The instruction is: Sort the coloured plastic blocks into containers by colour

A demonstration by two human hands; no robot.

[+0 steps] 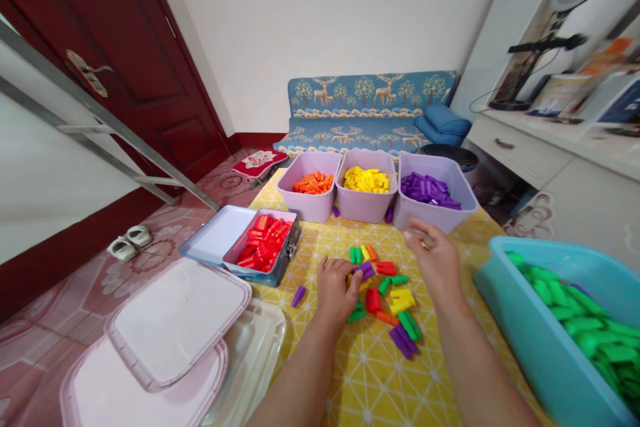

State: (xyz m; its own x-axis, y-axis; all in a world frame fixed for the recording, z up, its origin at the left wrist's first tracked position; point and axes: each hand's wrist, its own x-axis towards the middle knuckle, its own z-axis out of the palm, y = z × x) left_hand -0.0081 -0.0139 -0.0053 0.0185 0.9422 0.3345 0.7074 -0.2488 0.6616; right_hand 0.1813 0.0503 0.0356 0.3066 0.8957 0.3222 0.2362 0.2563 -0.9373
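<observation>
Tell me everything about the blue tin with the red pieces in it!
The blue tin box looks like painted metal and stands open. Its lid lies folded back to the left, white inside, and a small metal clasp sits on one side wall. The other half is heaped with red plastic pieces. The tin rests on the yellow patterned tablecloth, near the table's left edge.
</observation>
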